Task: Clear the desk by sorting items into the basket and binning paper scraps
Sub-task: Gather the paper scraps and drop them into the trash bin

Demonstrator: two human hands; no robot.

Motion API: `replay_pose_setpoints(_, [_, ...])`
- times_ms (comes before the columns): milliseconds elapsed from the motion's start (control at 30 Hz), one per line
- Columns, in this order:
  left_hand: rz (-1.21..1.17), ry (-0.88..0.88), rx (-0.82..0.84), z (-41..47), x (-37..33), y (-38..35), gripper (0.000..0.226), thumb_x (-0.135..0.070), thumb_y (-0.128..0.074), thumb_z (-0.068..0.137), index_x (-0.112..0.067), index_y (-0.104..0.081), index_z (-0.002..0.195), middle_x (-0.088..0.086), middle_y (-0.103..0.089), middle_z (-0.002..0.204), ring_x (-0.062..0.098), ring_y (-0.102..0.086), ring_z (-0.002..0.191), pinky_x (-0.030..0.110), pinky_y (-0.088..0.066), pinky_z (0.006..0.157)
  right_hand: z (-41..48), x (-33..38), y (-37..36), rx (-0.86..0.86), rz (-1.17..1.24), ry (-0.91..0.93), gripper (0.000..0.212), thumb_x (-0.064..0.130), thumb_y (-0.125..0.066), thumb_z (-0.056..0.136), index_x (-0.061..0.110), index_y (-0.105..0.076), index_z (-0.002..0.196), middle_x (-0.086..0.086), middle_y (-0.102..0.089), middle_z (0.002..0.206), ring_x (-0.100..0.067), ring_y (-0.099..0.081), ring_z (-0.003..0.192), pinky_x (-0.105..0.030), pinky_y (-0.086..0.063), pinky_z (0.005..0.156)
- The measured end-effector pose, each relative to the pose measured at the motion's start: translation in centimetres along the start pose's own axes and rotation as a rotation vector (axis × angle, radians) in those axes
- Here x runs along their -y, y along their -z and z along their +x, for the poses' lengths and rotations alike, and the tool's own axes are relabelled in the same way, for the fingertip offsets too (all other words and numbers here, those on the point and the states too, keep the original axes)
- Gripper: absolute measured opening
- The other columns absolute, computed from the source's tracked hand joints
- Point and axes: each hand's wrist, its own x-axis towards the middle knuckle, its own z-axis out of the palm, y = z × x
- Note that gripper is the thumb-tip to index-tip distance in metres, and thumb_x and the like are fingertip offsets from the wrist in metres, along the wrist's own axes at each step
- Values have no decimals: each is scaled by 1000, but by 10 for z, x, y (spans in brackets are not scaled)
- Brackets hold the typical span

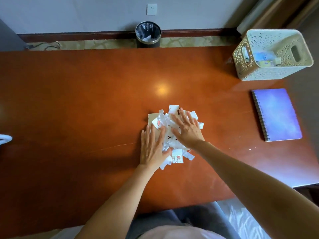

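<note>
A heap of torn white paper scraps (174,141), some printed with small pictures, lies in the middle of the brown desk (86,100). My left hand (152,149) lies flat on the heap's left side, fingers spread. On the right side of the heap rests my right hand (187,129), palm down with fingers apart. Neither hand grips anything. A cream perforated basket (269,71) stands at the desk's far right corner with a few small items inside. A black bin (148,34) with a dark liner and some white paper stands on the floor behind the desk.
A purple spiral notebook (276,114) lies at the right of the desk, in front of the basket. Tiny paper crumbs (250,149) dot the wood near it. A white object (5,138) shows at the left edge. A black cable (46,45) runs along the floor by the wall.
</note>
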Motion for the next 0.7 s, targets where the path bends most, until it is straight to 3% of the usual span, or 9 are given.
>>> replay_pose_setpoints(233, [12,-109,-11,41,-84,-10,96,-59,-75,57,-16,-38,134,26,-55,130,42,-53,122,55,-41,98,-13,-90,19,-33,63,-94,51,39,-33,99,31,-19,148,-3,2,160,-27,1,148,-46,-10,117])
replay_pose_setpoints(467, [-23,-28,-5,59,-180,-20,91,-53,-76,59,-15,-39,133,24,-57,129,42,-55,119,55,-44,96,-22,-174,35,-16,110,-47,54,39,-31,99,29,-13,149,-3,4,160,-24,4,148,-46,-7,119])
replay_pose_setpoints(567, [-149,53,-25,60,-204,-22,67,-53,-51,80,-12,-46,132,27,-51,134,44,-52,122,57,-41,97,-28,-197,37,-28,157,-14,57,39,-31,98,23,-12,150,-4,2,160,-22,1,148,-45,-7,121])
replay_pose_setpoints(633, [-307,114,-32,58,-218,-19,70,-61,-29,87,-11,-46,133,27,-42,140,41,-43,129,56,-36,102,-36,-210,40,-39,163,22,62,42,-28,97,17,-11,151,-8,-2,160,-23,-3,148,-42,-5,120])
replay_pose_setpoints(700, [-420,111,-104,52,-230,-17,58,-51,-40,86,-13,-43,130,26,-42,139,35,-43,125,53,-40,100,-47,-220,43,-79,197,56,65,43,-27,93,12,-17,150,-12,-10,158,-26,-10,147,-40,-9,119])
